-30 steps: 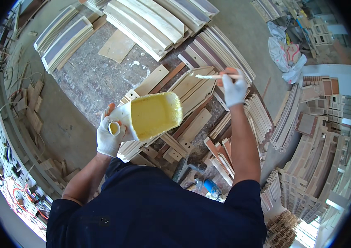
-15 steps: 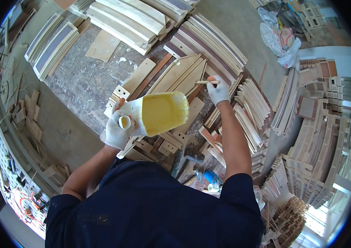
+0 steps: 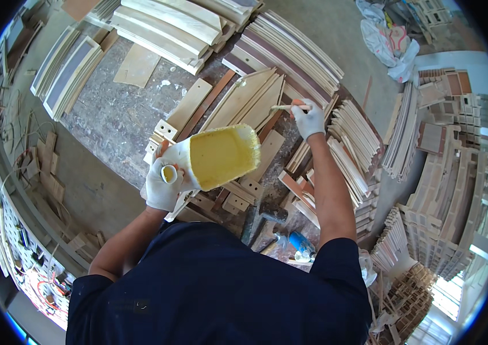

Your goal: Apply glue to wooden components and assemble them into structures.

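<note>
My left hand (image 3: 162, 187), in a white glove, grips a cut-open white plastic jug (image 3: 183, 154) near its neck. Inside the jug spreads a thick yellow paste that looks like glue (image 3: 224, 158). My right hand (image 3: 309, 119), also gloved, is closed round a thin brush (image 3: 282, 107) pointing left. The brush tip hangs over or near the end of a stack of pale wooden boards (image 3: 244, 99); whether it touches them I cannot tell. Below the jug lie small wooden blocks with holes (image 3: 236, 201).
Long curved wooden strips (image 3: 166, 29) are piled on the far side of the stained worktable (image 3: 106, 86). More strips stand stacked at the right (image 3: 347, 144). A blue bottle (image 3: 301, 244) and a dark hammer-like tool (image 3: 273, 213) lie close to my body. Tall wood stacks (image 3: 439, 190) rise farther right.
My right hand has moved slightly right, and the brush has swung a little. The jug has shifted slightly left in my left hand. The whole view has turned slightly.
</note>
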Tool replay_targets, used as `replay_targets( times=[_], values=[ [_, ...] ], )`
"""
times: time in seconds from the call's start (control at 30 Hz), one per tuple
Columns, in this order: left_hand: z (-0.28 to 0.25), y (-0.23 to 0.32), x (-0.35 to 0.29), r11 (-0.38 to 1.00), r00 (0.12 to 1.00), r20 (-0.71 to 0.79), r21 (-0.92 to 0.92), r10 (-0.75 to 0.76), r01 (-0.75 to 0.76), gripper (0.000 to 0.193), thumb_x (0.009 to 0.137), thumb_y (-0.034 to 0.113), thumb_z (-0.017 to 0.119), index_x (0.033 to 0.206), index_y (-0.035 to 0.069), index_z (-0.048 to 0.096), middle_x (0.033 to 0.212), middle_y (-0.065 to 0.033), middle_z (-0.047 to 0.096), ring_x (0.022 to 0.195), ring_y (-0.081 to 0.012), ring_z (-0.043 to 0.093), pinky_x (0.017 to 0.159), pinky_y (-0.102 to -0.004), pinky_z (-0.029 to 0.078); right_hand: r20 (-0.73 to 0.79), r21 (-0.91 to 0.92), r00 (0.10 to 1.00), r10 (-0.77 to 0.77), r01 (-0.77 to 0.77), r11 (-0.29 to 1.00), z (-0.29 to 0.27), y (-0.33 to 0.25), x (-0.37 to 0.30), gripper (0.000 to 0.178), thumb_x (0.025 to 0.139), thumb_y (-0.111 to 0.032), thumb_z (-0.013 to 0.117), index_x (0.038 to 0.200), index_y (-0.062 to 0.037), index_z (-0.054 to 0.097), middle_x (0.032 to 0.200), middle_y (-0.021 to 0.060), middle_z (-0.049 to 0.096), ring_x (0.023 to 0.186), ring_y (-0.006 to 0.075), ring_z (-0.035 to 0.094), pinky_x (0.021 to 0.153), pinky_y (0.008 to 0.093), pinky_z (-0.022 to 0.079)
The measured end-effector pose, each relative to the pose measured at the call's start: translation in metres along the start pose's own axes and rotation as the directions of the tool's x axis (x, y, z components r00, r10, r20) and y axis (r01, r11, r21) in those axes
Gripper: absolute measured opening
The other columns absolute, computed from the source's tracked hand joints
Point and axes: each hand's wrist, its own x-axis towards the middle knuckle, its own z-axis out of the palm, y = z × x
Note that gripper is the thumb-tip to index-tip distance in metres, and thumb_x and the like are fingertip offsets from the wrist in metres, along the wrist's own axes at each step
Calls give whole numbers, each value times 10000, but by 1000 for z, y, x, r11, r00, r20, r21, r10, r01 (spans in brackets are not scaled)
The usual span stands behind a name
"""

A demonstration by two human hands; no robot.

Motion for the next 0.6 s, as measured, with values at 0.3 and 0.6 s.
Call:
replay_targets(
  times=[0.3,0.6],
  values=[
    [-1,-2,-2,999,999,-26,-15,-33,32,173,762,-18,633,917,6,560,1417,-186,465,1164,-296,514,984,-353,415,-50,377,995,81,-56,924,-13,3,-5,187,848,-26,608,1022,31,645,790,111,655,632,153,614,594,255,535],
    [0,-9,-2,999,999,-18,25,38,-37,500,779,-79,592,1270,-8,535,1470,-126,433,999,-176,545,897,-260,450,-53,287,991,119,-99,953,-1,13,-6,205,858,-30,613,1051,38,627,791,132,664,610,161,628,572,258,541]
  ],
)
